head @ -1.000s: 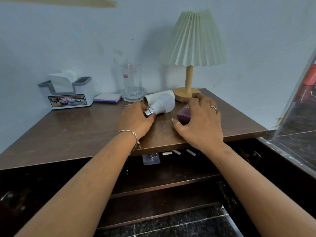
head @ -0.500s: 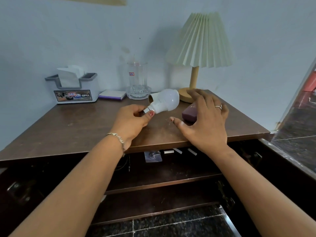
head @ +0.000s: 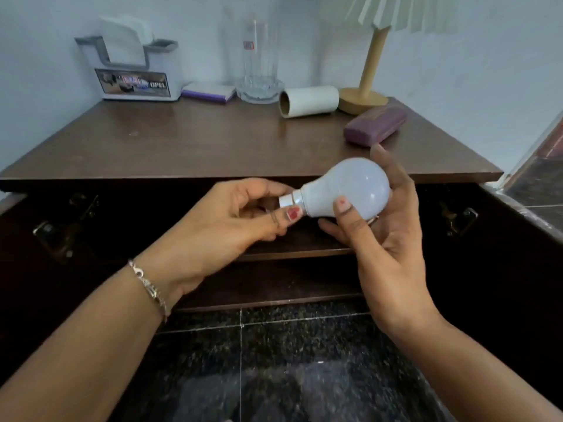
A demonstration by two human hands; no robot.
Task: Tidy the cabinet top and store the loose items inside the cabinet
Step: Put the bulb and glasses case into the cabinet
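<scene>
Since a second ago the bulb (head: 347,187) has been coming off the cabinet top (head: 182,147) and down in front of the open cabinet, and the right hand (head: 393,239) has been leaving the purple case (head: 375,124) to join it. Now both hands are holding the bulb in the air, just below the front edge of the top and in line with the upper shelf (head: 298,254). The left hand (head: 231,226) is pinching the metal cap between thumb and fingertips; the right hand is cupping the white globe, thumb pressing on the near side and fingers curving up behind it.

As for progress, the tidying is looking barely begun – nothing is visibly lying on the shelves, though the inside is dark and the hands are covering part of it. The bulb is the first loose thing on its way in. The purple case is lying untouched near the right edge, and the cardboard tube (head: 309,101) is lying on its side just beside the lamp (head: 362,100). Along the back wall the glass (head: 259,77), the notepad (head: 208,92) and the tissue box (head: 137,74) are standing in a row – which of those are meant to go inside I cannot tell
</scene>
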